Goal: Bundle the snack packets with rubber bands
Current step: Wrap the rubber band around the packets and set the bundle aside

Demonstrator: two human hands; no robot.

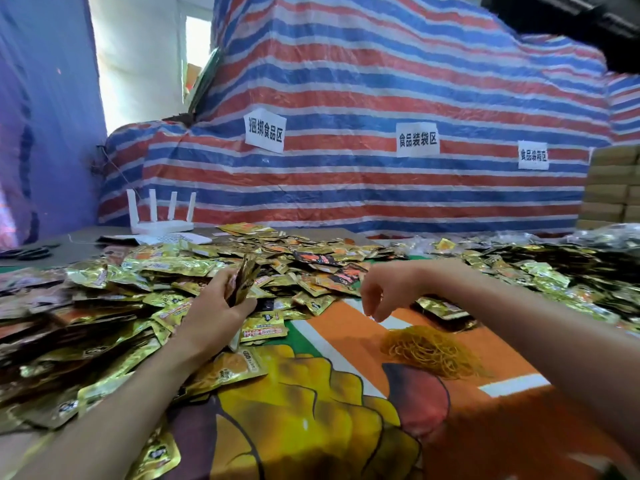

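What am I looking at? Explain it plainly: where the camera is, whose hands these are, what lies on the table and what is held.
No machine here: a person works bare-handed, and the single picture comes from a camera worn on their head, looking forward and down. The left hand grips a small stack of packets upright. The right hand hangs with loose fingers near a pile of rubber bands, holding nothing I can see. Loose snack packets cover much of the printed tablecloth. Behind stand a white router and a striped tarp with paper signs.
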